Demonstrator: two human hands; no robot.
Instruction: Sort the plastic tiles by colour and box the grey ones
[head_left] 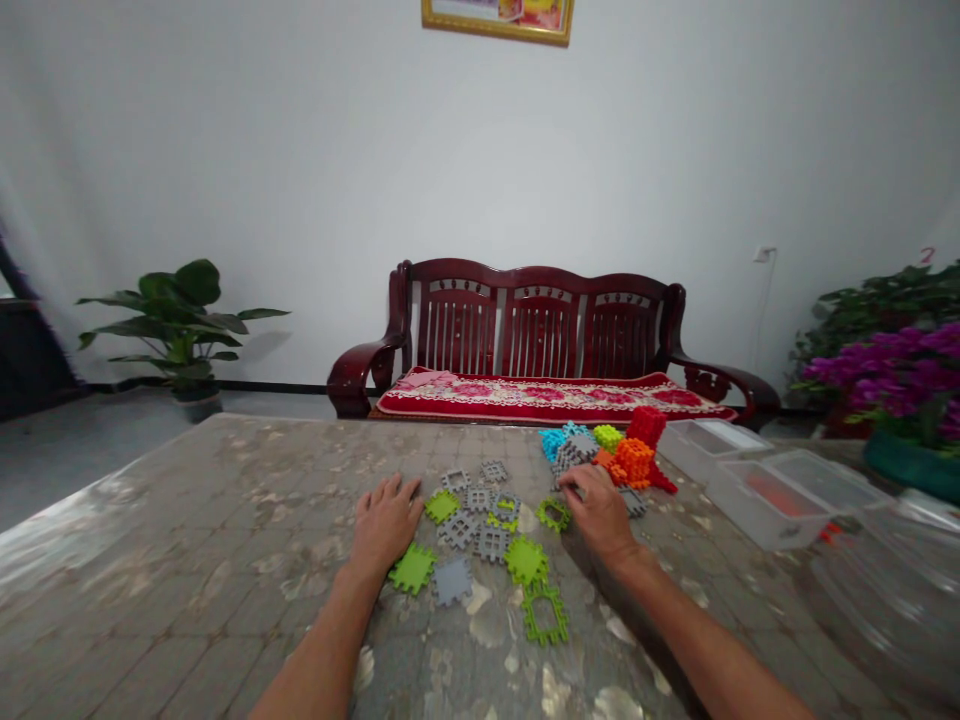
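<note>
My left hand [386, 517] lies palm down on the table with its fingers spread. Beside it are a solid green notched tile [442, 505] and another green tile [412, 569]. My right hand [600, 508] is closed, its thumb and fingers curled together; whatever they hold, if anything, is hidden. Those fingertips are just in front of a grey built block [576, 452] and above a green open-frame tile [553, 515]. Between my hands lie several grey lattice tiles [493, 543], a smooth grey tile [452, 580], a solid green tile [526, 560] and a larger green frame tile [545, 613].
Red built pieces [646, 428], an orange block [634, 461] and blue pieces [553, 442] stand at the far right of the tiles. Clear plastic boxes [772, 505] line the right side. Beyond the patterned table [187, 560] is a wooden bench [536, 330].
</note>
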